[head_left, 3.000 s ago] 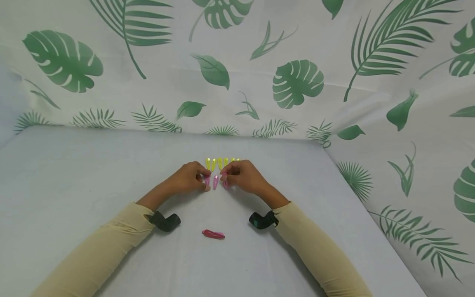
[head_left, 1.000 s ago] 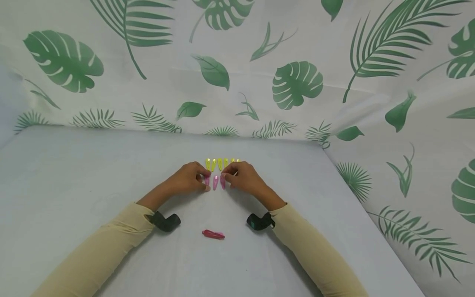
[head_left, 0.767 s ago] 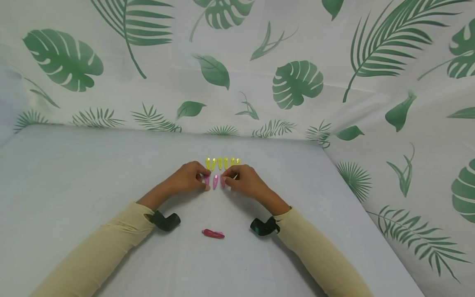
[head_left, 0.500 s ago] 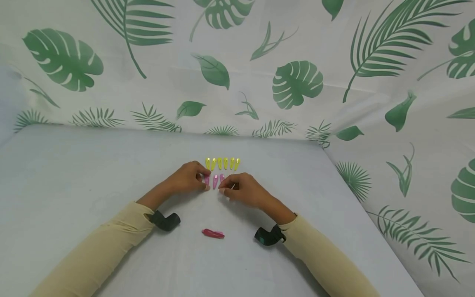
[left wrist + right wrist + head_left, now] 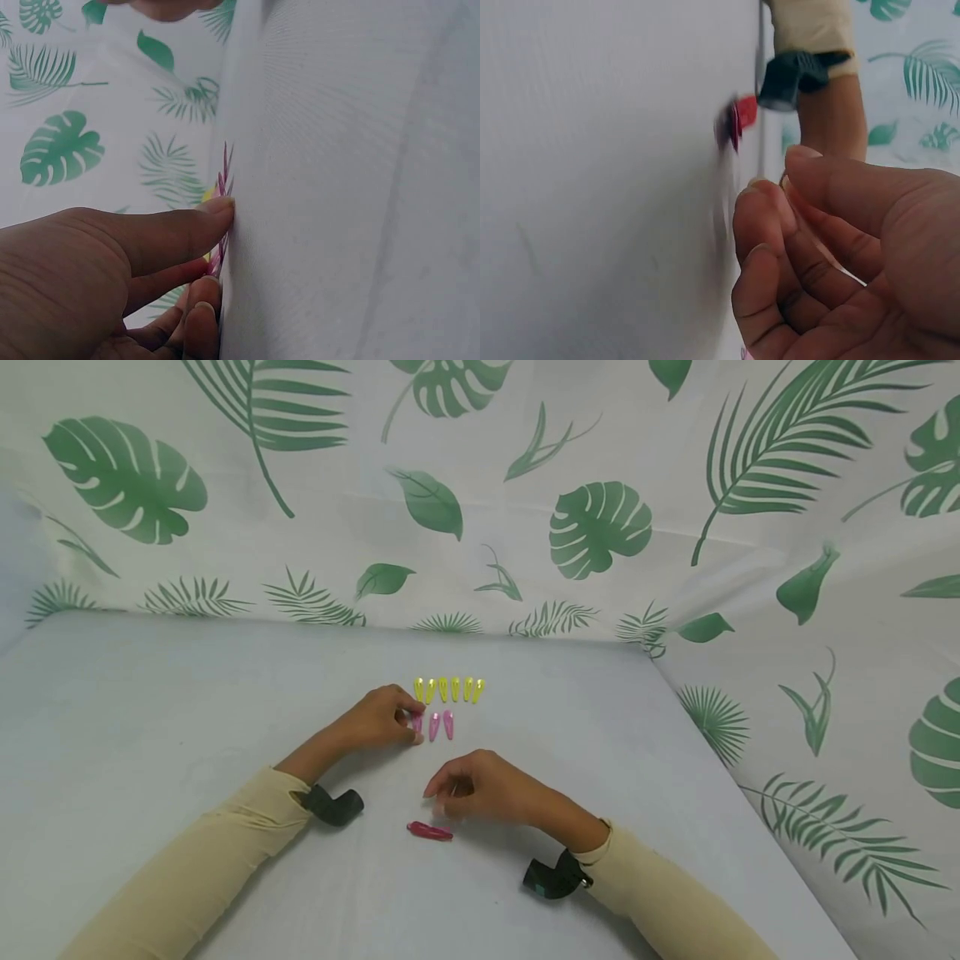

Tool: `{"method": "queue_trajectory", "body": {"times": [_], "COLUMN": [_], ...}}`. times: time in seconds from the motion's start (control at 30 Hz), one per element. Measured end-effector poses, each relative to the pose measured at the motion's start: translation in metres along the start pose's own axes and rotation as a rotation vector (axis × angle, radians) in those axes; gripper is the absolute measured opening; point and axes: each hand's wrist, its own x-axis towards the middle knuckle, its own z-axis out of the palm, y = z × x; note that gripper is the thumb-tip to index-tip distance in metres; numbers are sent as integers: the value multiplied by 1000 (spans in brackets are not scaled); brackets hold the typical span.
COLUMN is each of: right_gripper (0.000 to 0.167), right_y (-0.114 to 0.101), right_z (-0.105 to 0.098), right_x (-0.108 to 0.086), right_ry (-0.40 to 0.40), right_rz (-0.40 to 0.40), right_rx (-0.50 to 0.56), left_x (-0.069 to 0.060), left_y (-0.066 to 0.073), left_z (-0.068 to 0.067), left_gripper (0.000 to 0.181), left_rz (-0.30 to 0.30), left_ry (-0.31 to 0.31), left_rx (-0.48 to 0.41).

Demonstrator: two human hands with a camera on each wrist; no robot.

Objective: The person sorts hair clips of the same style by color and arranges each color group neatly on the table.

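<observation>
In the head view my left hand [image 5: 378, 718] holds the leftmost pink hair clip [image 5: 417, 724] on the table, thumb at its near end and fingertip at its far end. Beside it lie a middle pink clip [image 5: 434, 727] and a right pink clip [image 5: 448, 725]. My right hand [image 5: 483, 789] hovers above the table with loosely bent fingers and nothing between them. Just below its fingertips lies a dark red hair clip [image 5: 430, 832]. The right wrist view shows the hand [image 5: 832, 247] apart from the blurred red clip [image 5: 739, 120].
A row of several yellow hair clips [image 5: 455, 689] lies behind the pink ones. White cloth covers the table [image 5: 225, 693], and a leaf-printed sheet [image 5: 480, 527] rises at the back and right. Each wrist carries a black camera [image 5: 335, 807].
My right hand has set a pink clip at the right end of the pink row, let it go, and come back toward the red clip. The left hand stays put.
</observation>
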Motion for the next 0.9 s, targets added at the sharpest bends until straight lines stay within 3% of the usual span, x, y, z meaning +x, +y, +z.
{"method": "queue_trajectory", "body": {"times": [0.23, 0.67, 0.9], "right_gripper": [17, 26, 16], "right_y": [-10, -20, -20], "right_z": [13, 23, 24], "right_x": [-5, -7, -8], "right_ry": [-28, -10, -7], "right_rz": [47, 14, 20], "right_rx": [3, -133, -190], "left_x": [0, 1, 0], "left_y": [0, -1, 0], "left_z": [1, 1, 1], "left_gripper": [43, 42, 42], "left_rz": [-4, 17, 14], "left_ry": [3, 14, 17], "left_rx": [-14, -16, -12]}}
